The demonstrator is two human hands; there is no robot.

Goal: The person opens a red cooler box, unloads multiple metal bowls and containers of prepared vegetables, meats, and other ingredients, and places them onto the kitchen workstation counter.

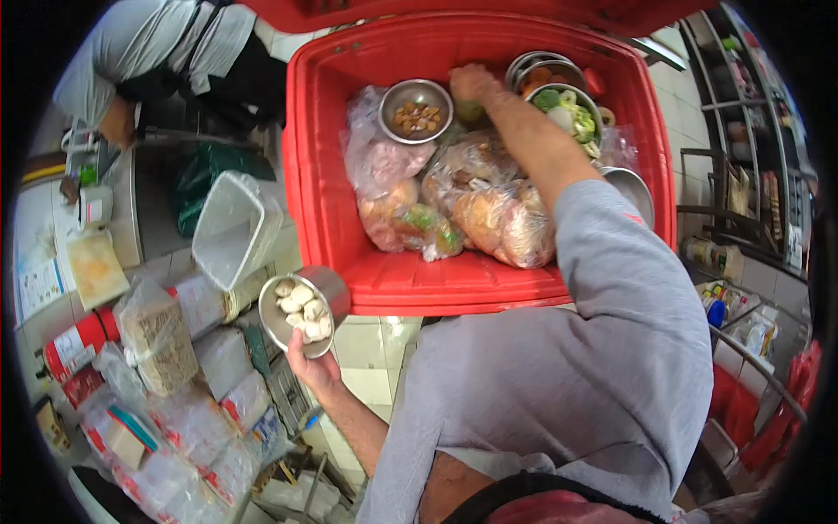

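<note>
My left hand (316,367) grips a steel bowl (330,293) by its side, tilted toward me outside the front left of the red cooler box (419,288). Whitish mushrooms (301,307) lie in the bowl. Deep in the cooler, my right hand (474,83) reaches to the back wall, its fingers curled down and mostly hidden. A yellow-green rounded thing (471,112) shows just below it. Left of that hand, a steel bowl (417,87) contains small brown-orange pieces (415,118). To its right stands a bowl with broccoli (572,113). Plastic-wrapped food bags (502,218) fill the middle.
The cooler's raised lid (541,13) is at the back. Left are a clear plastic tub (229,231), a bag of brown material (159,341) and several stacked packages (175,437). Another person (166,52) bends at upper left. Shelves (742,131) line the right.
</note>
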